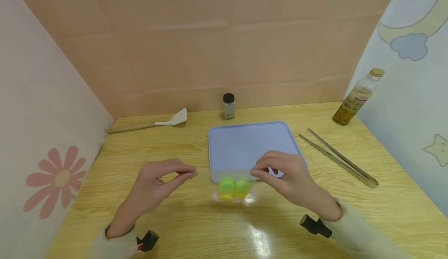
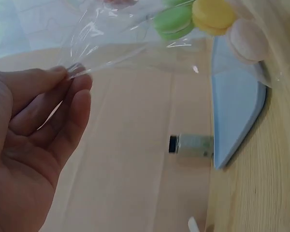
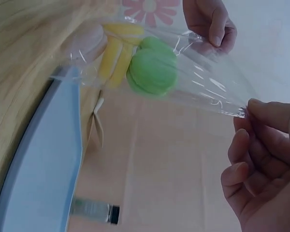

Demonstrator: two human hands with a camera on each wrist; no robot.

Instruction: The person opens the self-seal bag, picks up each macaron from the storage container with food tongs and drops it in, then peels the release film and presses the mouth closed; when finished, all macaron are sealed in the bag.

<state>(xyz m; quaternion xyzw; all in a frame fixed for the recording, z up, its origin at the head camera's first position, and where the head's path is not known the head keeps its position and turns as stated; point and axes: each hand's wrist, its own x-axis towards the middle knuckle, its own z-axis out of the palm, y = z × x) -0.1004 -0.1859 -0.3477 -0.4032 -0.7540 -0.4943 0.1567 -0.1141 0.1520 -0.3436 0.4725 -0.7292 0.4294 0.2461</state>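
Note:
Between my hands hangs a clear plastic bag [image 3: 198,79] with several macarons in it. Green macarons [image 3: 152,72] lie uppermost, yellow macarons [image 2: 213,15] are beside them, and a pale macaron [image 2: 248,41] sits at the bottom. My left hand [image 1: 155,183] pinches one upper corner of the bag between thumb and fingers. The opposite upper corner is pinched by my right hand [image 1: 285,177]. The bag hangs above the table, in front of the near edge of a blue tray [image 1: 245,142].
Metal tongs [image 1: 341,160] lie right of the tray. An oil bottle [image 1: 355,99] stands at the back right, a black-capped spice jar [image 1: 229,107] behind the tray. At the back left lies a spatula [image 1: 150,125]. Walls border the wooden table [image 1: 157,146] on three sides.

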